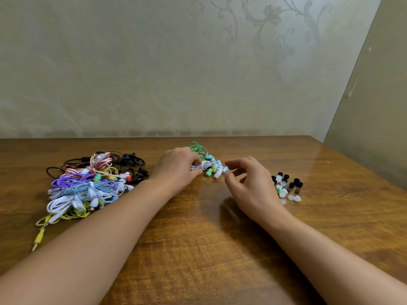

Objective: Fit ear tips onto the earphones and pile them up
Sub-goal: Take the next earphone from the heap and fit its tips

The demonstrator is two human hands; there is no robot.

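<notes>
Earphones [209, 167] gripped by left hand [176, 168]; right hand [246, 183] loosely curled, holding nothing.

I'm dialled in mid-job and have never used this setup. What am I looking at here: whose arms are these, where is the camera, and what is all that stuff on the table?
There is no machine here: the arms belong to a person, and the single picture comes from a camera worn on their head, looking forward and down.

On the wooden table lie three groups. On the left is a big pile of coiled earphones in many colours. In the middle is a smaller bunch of earphones with green and white cables. On the right are loose ear tips, black and clear.

The left hand has its grip on a white cable of the middle bunch. The right hand hovers beside that bunch, fingers curled, thumb and forefinger close together; whether it pinches anything is too small to tell.
</notes>
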